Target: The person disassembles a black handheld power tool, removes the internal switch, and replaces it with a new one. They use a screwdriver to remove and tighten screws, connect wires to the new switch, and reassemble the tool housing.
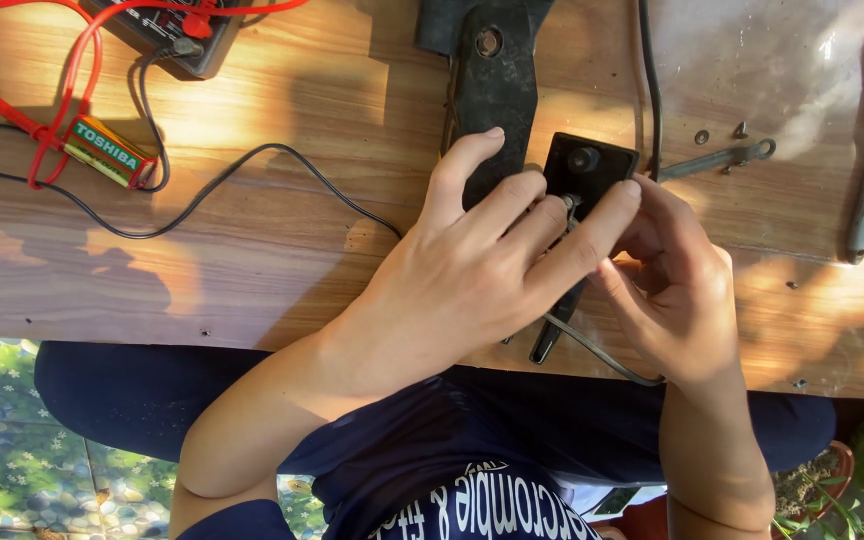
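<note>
Sunlit wooden tabletop (pixel 252 250) carries the small black plate (pixel 592 170) at its near middle, tilted far-right, both hands meeting on it: my left hand (pixel 462 270) pinches its near edge, my right hand (pixel 677 300) curls under it.

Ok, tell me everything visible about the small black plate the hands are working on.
The small black plate is a flat, roughly square piece, matte and dark, metal by the look of it. A round knob or bolt head sits near its top and a small silvery stud near its lower left. It lies tilted on the wooden table beside a longer black bracket. The left hand fingers touch its lower edge; the right hand touches its right side.
</note>
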